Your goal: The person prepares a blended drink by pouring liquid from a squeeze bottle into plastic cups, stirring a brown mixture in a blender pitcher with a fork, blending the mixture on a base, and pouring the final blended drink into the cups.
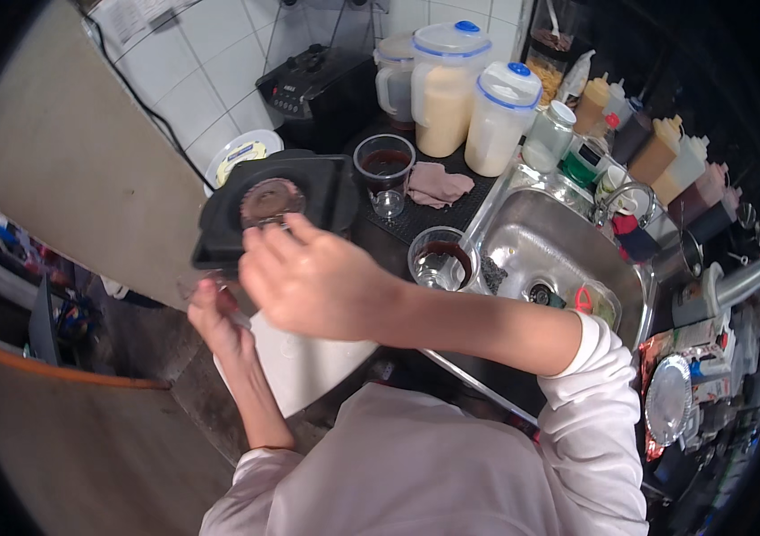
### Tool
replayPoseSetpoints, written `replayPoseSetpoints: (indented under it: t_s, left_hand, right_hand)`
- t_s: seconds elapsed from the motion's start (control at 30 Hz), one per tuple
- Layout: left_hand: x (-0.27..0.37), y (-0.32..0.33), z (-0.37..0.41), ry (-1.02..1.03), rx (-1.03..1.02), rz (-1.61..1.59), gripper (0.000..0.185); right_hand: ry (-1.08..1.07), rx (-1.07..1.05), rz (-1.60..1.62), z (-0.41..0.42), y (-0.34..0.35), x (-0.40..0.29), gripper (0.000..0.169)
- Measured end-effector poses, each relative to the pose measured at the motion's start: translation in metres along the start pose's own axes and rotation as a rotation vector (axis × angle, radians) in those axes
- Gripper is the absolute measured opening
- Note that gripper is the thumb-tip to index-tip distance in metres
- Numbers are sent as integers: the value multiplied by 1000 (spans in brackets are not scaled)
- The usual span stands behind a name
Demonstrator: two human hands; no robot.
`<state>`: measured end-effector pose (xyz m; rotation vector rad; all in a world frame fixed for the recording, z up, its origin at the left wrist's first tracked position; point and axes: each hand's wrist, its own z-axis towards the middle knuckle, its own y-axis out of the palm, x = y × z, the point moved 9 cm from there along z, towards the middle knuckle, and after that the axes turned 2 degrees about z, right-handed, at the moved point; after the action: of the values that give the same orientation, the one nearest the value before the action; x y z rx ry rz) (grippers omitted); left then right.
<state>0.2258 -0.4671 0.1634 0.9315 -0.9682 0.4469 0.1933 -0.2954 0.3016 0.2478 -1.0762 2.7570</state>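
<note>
My right hand (313, 278) reaches across my body, its fingertips at the near edge of a round brown piece (271, 199) with a pinkish rim. Motion blur hides whether the fingers grip that piece or only touch it. It appears over a black rectangular tray (323, 194). Lower and to the left, my left hand (219, 321) is curled around a clear plastic piece (192, 285), partly lost against the background. Beneath both arms lies a white board (309, 375).
Behind the tray stands a black blender base (313, 80). To its right are lidded pitchers (443, 100), a cup of dark liquid (385, 164) and a pink cloth (440, 184). A dark-smeared clear cup (443, 261) stands beside the steel sink (520, 228). Several squeeze bottles (654, 151) line the back.
</note>
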Motion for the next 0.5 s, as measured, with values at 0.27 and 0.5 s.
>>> replayPoseSetpoints:
  t_s: [0.27,0.5]
  left_hand:
    - [0,19,-6,20,-28,72,32]
    - [-2,11,24,25,-86,49,41]
  right_hand:
    - [180,-118,295,-3,6,28,19]
    - [296,-82,352,51,-27,85,19]
